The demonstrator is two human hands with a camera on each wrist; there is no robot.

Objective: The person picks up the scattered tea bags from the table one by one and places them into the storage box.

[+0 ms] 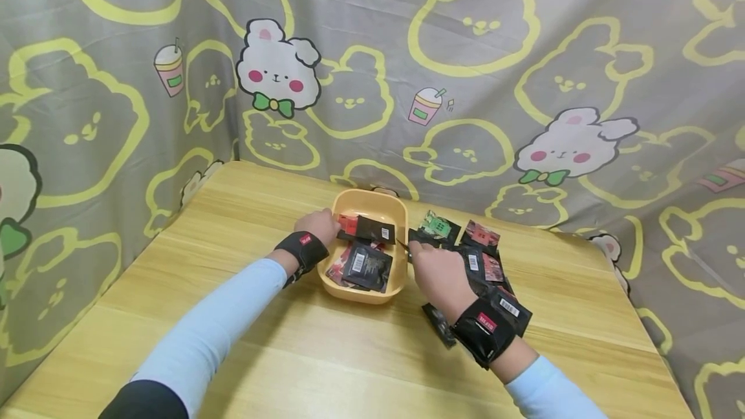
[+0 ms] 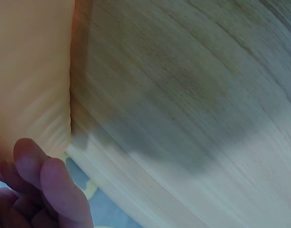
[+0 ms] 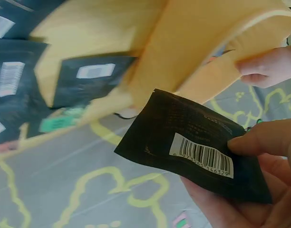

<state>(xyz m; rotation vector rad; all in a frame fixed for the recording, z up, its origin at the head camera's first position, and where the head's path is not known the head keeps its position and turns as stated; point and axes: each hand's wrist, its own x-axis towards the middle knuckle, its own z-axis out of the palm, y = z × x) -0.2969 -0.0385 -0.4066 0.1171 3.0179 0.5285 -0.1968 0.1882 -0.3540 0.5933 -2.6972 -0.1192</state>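
Note:
A yellow-orange plastic basket (image 1: 363, 295) stands on the table with several black and red sachets (image 1: 368, 268) inside. At its left rim, my left hand (image 1: 317, 226) grips the edge; the left wrist view shows curled fingers (image 2: 64, 194) against the outer wall. My right hand (image 1: 439, 277) is just off the basket's right side. Between thumb and fingers it pinches a black sachet (image 3: 183, 142) with a white barcode label, clearest in the right wrist view. More black sachets (image 1: 474, 260), some with red or green printed panels, lie loosely overlapped around and under the right hand.
The wood-grain table (image 1: 279, 354) ends at a grey patterned curtain (image 1: 372, 83) behind and on both sides. One dark sachet (image 1: 438, 325) lies apart, left of the right wrist.

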